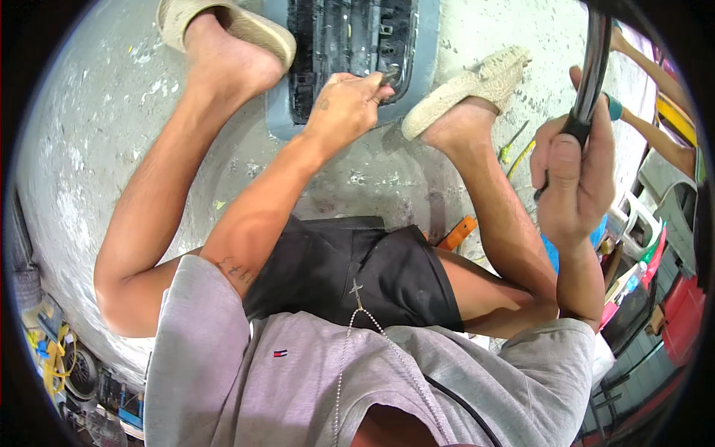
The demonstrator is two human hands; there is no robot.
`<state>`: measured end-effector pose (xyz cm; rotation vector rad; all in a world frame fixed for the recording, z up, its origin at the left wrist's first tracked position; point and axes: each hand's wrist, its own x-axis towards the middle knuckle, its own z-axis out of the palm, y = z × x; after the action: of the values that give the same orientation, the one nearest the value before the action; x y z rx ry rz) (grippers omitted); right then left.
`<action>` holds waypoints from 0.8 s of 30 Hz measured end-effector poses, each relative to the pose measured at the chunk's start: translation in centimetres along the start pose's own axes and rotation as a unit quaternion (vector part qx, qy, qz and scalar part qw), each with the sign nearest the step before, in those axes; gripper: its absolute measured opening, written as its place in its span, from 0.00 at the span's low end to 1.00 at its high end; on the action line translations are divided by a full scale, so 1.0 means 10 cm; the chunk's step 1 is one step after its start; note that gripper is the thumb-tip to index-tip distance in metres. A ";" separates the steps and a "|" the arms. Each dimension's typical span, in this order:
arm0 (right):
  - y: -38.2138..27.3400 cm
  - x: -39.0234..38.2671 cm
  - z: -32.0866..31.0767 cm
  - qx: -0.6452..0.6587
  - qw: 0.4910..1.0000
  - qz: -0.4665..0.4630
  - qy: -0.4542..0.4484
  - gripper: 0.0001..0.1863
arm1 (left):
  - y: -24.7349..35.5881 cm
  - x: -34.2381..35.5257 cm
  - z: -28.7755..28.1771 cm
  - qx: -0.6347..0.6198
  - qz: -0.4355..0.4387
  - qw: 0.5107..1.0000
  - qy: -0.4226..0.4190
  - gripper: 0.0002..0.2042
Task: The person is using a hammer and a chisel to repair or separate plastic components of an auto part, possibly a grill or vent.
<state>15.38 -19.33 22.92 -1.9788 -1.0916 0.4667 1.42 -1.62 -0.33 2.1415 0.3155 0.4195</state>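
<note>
A grey-blue panel (pixel 275 110) with a black ribbed inner section (pixel 320 41) lies on the floor between my feet. My left hand (pixel 350 106) is over the panel's lower right part, fingers closed on a small metal piece (pixel 389 74) whose kind I cannot make out. At the right, raised above my knee, my right hand (pixel 567 175) grips a long shiny black rod with a dark sleeve (pixel 592 71); its upper end runs out of view.
My sandalled feet flank the panel on the paint-spattered floor (pixel 141 112). A green-handled screwdriver (pixel 506 154) and an orange object (pixel 456 235) lie near my right leg. Another person's arms or legs (pixel 666 141) show at upper right. Assorted clutter lines both sides.
</note>
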 end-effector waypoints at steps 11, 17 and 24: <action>-0.13 -0.06 0.06 -0.202 0.977 0.003 -0.066 0.29 | -0.09 -0.02 0.08 -0.034 -0.019 0.999 0.011 0.08; -0.33 0.23 0.17 -0.247 0.948 0.054 -0.194 0.30 | -0.15 -0.02 0.03 -0.003 -0.031 0.999 -0.028 0.08; 0.24 0.17 0.09 -0.254 0.954 0.010 -0.157 0.27 | -0.09 0.01 0.07 -0.026 -0.020 0.999 -0.019 0.08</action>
<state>17.01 -18.21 20.62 -2.4171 -1.5100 0.5676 1.79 -1.60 -1.42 2.0874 0.3214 0.3604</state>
